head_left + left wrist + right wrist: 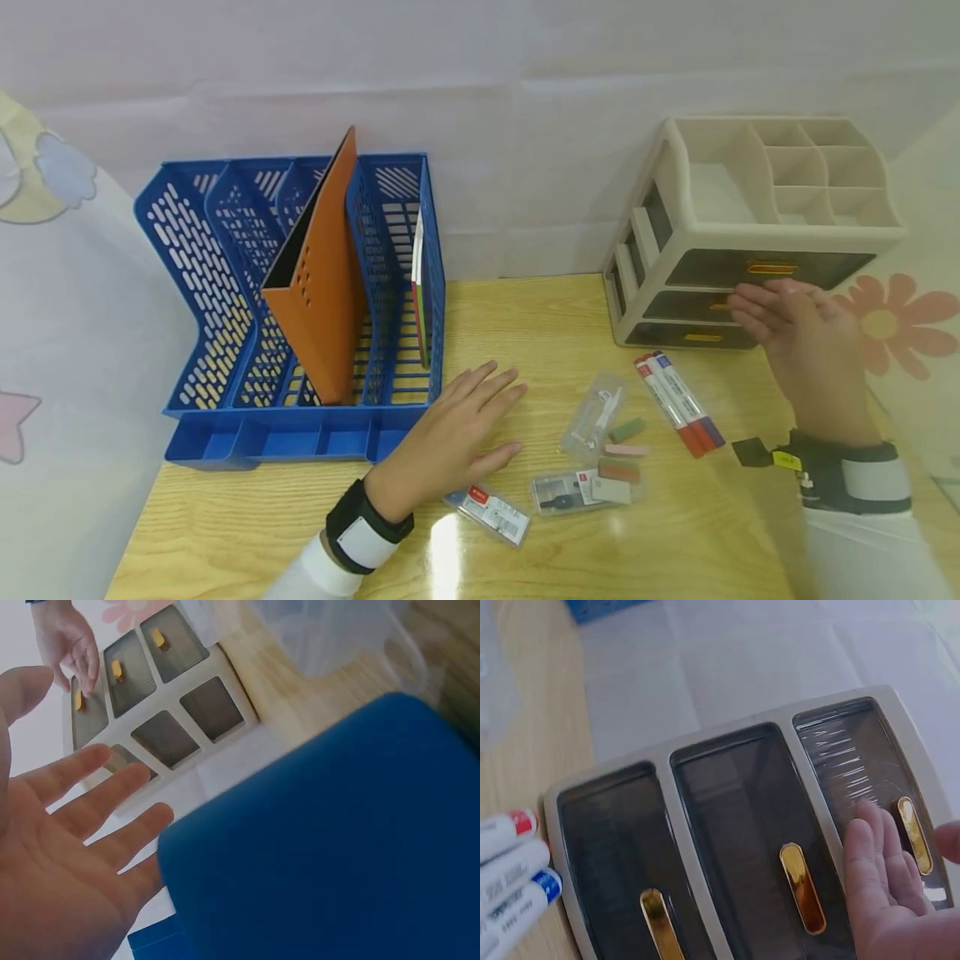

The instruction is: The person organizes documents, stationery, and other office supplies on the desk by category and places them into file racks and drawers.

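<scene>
My left hand (457, 425) lies flat and open on the wooden table (540, 333), just right of the blue file rack (217, 250); its bare palm (67, 855) holds nothing. My right hand (798, 333) is open, its straight fingers (885, 862) held against the front of the beige drawer organiser (675, 167), beside the gold handle (915, 834) of the top drawer. Whether they touch it I cannot tell. All three dark drawers look closed, including the middle drawer (735, 825).
An orange folder (322, 283) stands in the rack. Between my hands lie three markers (678, 404), clear packets (596, 412) (491, 510) and small coloured blocks (626, 450). A white wall runs behind everything.
</scene>
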`<state>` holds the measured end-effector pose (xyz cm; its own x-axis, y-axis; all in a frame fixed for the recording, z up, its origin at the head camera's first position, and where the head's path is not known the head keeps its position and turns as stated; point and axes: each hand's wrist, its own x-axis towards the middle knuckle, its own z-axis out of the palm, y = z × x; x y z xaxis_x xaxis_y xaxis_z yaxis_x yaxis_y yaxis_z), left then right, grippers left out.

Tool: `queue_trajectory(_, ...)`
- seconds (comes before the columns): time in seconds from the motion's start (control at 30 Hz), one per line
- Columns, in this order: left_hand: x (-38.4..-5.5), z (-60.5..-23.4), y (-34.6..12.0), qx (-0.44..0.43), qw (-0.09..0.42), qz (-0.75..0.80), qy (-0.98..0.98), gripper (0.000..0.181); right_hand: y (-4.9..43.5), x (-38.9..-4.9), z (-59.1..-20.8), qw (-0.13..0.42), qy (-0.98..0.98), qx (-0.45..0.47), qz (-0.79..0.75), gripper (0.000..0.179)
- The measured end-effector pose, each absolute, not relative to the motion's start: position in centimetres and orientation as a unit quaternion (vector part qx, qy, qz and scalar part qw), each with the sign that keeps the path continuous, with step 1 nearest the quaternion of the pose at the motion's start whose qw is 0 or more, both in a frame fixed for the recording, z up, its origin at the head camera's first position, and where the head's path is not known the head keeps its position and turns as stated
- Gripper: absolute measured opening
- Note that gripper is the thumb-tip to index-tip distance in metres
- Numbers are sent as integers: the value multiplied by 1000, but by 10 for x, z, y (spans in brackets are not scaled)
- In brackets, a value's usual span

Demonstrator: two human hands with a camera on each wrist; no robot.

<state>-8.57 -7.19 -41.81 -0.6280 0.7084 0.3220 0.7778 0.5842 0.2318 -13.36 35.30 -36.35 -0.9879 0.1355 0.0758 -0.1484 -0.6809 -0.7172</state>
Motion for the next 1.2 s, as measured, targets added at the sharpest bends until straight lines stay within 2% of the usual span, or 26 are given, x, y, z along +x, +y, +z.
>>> queue_trajectory(0.3, -86, -427, -72, -415, 24, -153, -896, 72, 365, -145, -360, 49, -336, -74, 938, 19)
queue_trajectory(0.5, -87, -431, -72, -421, 24, -160, -893, 71, 362, -148, -355, 57, -343, -117, 930, 23)
queue_trajectory(0.67, -88, -433, -73, -422, 23, -167, -891, 70, 359, -148, -354, 80, -342, -113, 930, 11)
queue_trajectory(0.8, -89, -434, -72, -424, 19, -169, -890, 70, 360, -145, -355, 87, -327, -106, 935, 10)
queue_trajectory(1.07, -88, -436, -68, -426, 16, -163, -890, 70, 362, -131, -353, 60, -284, -123, 949, 6)
queue_trajectory(1.2, -88, -436, -67, -428, 19, -160, -889, 70, 361, -122, -354, 48, -275, -121, 952, 12)
